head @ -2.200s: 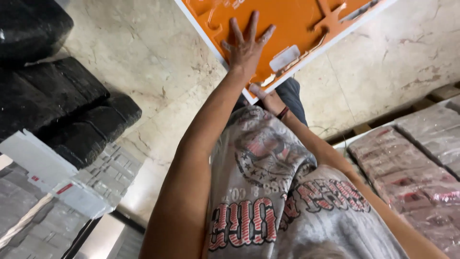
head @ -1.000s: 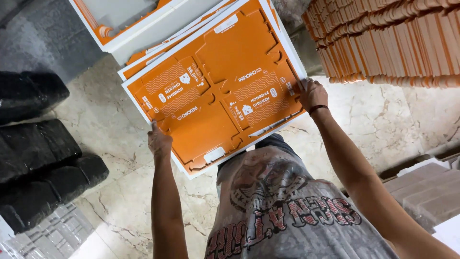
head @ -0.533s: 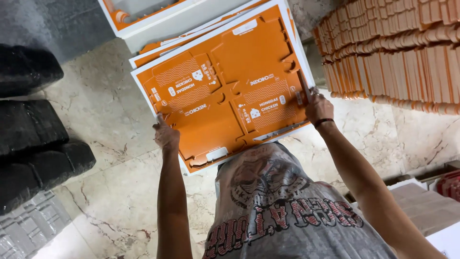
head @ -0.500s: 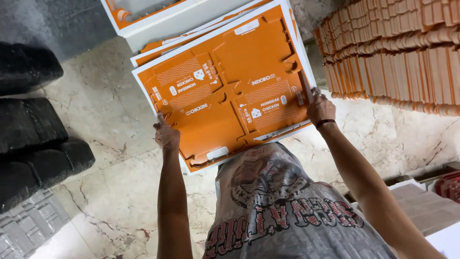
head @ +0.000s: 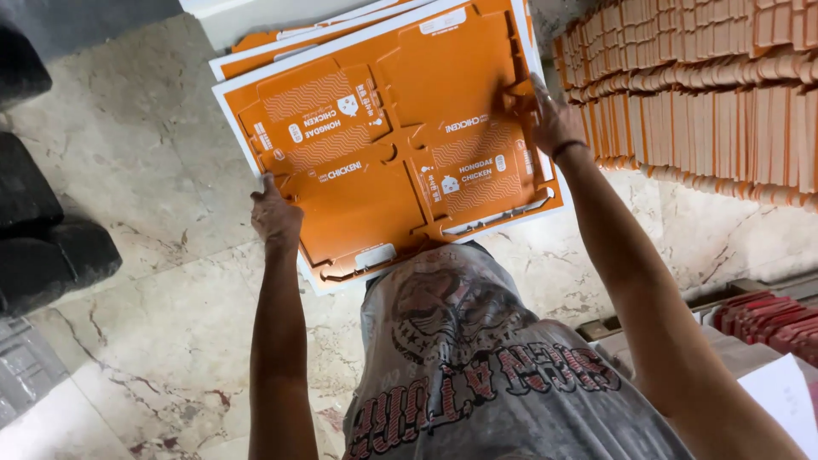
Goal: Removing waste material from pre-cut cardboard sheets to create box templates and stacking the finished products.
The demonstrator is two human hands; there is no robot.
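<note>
I hold a large orange die-cut cardboard sheet [head: 400, 145] with white edges flat in front of me, above the floor. My left hand [head: 275, 215] grips its left edge. My right hand [head: 552, 119] grips its right edge, fingers over the top face. The sheet shows printed carton blanks with cut-out tabs. More sheets of the same kind lie just beneath it in a pile [head: 256, 38].
Rows of stacked orange folded cartons [head: 707, 85] stand at the right. Black wrapped bundles [head: 43, 247] lie at the left on the marble floor [head: 145, 153]. Reddish packs [head: 767, 319] and a white sheet [head: 784, 396] sit at the lower right.
Earlier one hand reached up to the sheet; now both hands hold its edges. The sheet has shifted slightly right and sits closer in view.
</note>
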